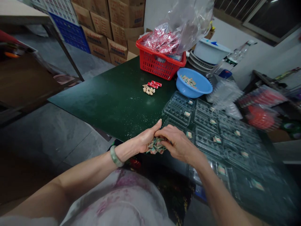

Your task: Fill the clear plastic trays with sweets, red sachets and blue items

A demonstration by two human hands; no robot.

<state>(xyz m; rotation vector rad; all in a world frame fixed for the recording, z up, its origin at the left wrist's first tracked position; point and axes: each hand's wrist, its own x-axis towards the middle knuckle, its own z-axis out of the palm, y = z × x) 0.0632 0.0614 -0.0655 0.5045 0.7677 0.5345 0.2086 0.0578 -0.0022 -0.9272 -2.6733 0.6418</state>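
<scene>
- Two hands of yours meet at frame centre, just past the near edge of the green table (110,100).
- Your left hand (146,138), thumb extended, is cupped around a heap of small pastel pieces (155,147), green and pinkish.
- Your right hand (180,142) has its fingers bent over that heap, fingertips touching it; cannot tell whether they pinch a piece.
- Clear plastic trays (174,108) lie in rows from centre to lower right; several show a single similar piece.
- Blue bowl (203,84), right of upper centre, contains more such pieces.
- Left of the bowl: pale peanut-like pieces (149,91) beside red wrapped sticks (154,84).
- Red basket (157,64), upper centre, carries bagged red-and-white packets (163,40).
</scene>
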